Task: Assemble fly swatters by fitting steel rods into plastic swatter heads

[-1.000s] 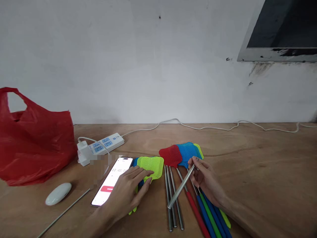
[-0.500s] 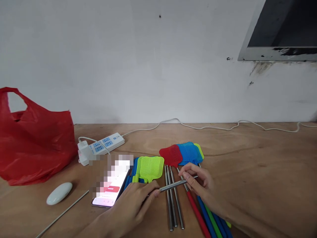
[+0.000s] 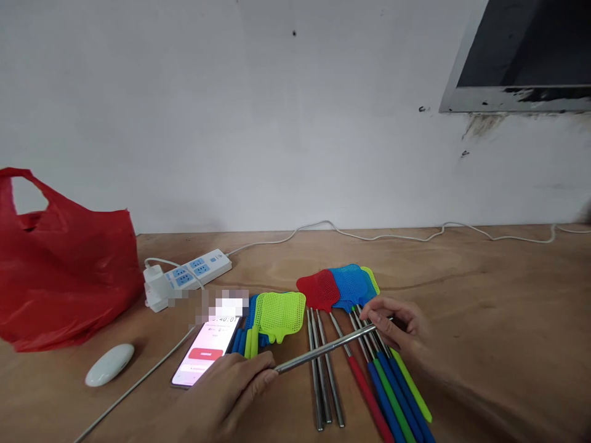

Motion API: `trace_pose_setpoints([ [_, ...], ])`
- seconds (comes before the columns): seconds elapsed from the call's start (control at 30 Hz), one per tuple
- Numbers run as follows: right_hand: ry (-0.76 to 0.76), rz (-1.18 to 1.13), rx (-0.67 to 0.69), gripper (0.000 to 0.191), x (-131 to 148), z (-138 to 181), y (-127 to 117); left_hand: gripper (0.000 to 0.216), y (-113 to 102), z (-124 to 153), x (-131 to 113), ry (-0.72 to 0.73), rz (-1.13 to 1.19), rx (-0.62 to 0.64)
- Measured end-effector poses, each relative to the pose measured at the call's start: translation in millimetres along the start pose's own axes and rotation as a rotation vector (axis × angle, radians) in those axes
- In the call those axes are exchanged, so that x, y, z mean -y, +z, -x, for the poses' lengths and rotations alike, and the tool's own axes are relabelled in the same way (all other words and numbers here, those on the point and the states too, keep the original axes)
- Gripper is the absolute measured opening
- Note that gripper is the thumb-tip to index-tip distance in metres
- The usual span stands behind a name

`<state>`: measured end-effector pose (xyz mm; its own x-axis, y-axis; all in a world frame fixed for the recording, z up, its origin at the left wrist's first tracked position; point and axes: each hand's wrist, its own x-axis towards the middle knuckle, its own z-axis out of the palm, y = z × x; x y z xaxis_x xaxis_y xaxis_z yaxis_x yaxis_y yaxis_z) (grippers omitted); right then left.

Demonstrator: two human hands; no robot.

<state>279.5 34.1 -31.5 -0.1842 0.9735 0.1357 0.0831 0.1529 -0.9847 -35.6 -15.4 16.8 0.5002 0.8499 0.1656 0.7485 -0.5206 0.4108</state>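
A thin telescopic metal rod (image 3: pixel 325 349) stretches between my two hands above the wooden table (image 3: pixel 484 295). My left hand (image 3: pixel 231 394) pinches its near-left end, fingers closed. My right hand (image 3: pixel 399 323) pinches the far-right end, also closed. Under the rod lie three loose metal rods (image 3: pixel 323 394) side by side. To the right lie assembled fly swatters with red, blue and green mesh heads (image 3: pixel 339 286) and coloured handles (image 3: pixel 392 400). A loose lime-green swatter head (image 3: pixel 279 312) rests on blue ones beside a lit phone (image 3: pixel 205 351).
A red plastic bag (image 3: pixel 64 264) stands at the left. A white power strip (image 3: pixel 187 275) with a plug and a white cable (image 3: pixel 415 237) runs along the back. A white oval object (image 3: pixel 109 363) and a thin metal rod (image 3: pixel 133 387) lie near the front left.
My left hand left the green swatter head and took the rod's lower end. The right hand moved right, and the rod is now longer, pulled out between both hands.
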Motion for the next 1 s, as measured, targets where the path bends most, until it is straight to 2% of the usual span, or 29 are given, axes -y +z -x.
trace_pose_setpoints([
  [0.1,0.013,-0.017,0.016,0.026,-1,3,3,0.045,0,1,1,-0.030,0.022,0.001],
  [0.3,0.049,-0.170,-0.076,0.027,0,1,5,0.041,6,2,3,-0.059,0.056,0.001],
  [0.5,0.015,-0.084,-0.122,0.033,2,-4,-2,0.042,8,1,6,-0.039,0.035,0.014],
  [0.67,0.068,-0.143,-0.068,0.044,13,-9,-3,0.038,14,-3,17,0.048,0.026,0.021],
  [0.87,0.153,-0.155,0.018,0.044,6,-14,-8,0.039,18,-5,23,0.048,-0.018,0.031],
  [1.0,0.125,-0.191,0.049,0.042,4,-13,-9,0.039,15,-5,19,0.050,-0.012,0.041],
])
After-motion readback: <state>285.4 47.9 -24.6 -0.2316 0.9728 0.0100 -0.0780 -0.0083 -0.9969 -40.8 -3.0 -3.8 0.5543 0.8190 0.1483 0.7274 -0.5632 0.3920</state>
